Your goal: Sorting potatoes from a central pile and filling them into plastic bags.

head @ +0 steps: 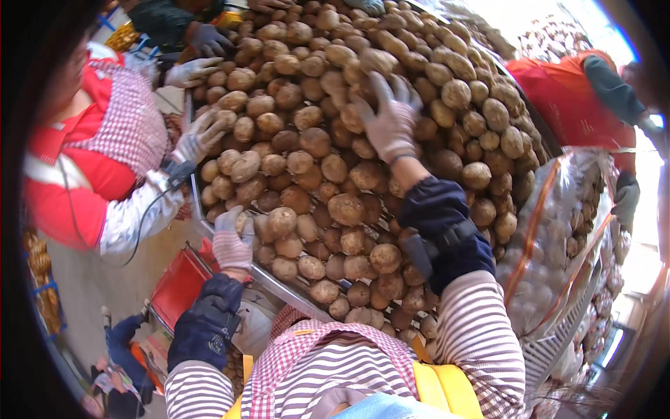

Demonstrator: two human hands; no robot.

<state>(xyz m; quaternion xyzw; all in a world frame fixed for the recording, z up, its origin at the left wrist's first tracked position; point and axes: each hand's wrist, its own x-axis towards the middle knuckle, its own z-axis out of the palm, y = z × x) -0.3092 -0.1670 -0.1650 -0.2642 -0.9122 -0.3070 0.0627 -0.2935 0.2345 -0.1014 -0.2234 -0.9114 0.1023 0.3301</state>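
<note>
A large heap of soil-marked potatoes fills a metal-edged sorting table before me. My right hand, in a pale grey-palmed glove, reaches into the upper middle of the heap, fingers spread over a large potato; whether it grips that potato is unclear. My left hand, in a striped glove, is at the near left edge of the table, with a small potato between thumb and fingers. Both forearms wear dark blue sleeve covers.
A co-worker in red stands at the left, gloved hands at the heap's edge. More gloved hands are at the far side. Another person in red is at the right, near a mesh sack of potatoes. A red crate stands below left.
</note>
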